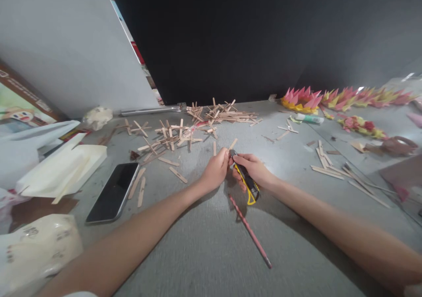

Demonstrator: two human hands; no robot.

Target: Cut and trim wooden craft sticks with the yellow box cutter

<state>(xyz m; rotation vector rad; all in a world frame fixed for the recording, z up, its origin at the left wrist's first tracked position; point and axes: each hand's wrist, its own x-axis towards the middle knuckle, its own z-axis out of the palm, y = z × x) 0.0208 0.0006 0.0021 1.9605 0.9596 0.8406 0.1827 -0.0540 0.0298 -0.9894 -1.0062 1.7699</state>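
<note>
Pinched in my left hand (215, 170) is a small wooden craft stick (233, 144), whose end shows above the fingers. My right hand (256, 168) is wrapped round a black and yellow box cutter (244, 176). The cutter's front end meets the stick beside my left fingertips; its blade is too small to make out. Just below both hands, a pink pencil (249, 231) lies slanted on the grey table (184, 253). Loose craft sticks (178, 174) lie to the left of my left hand.
Beyond my hands spreads a heap of crossed craft sticks (174, 134). A phone (114, 191) and a white foam tray (95, 156) sit left. Glue stick (310, 119), pink-yellow folded paper pieces (300, 101), brushes (359, 178) and a tape roll (399, 145) lie right. A dark panel (231, 42) stands behind.
</note>
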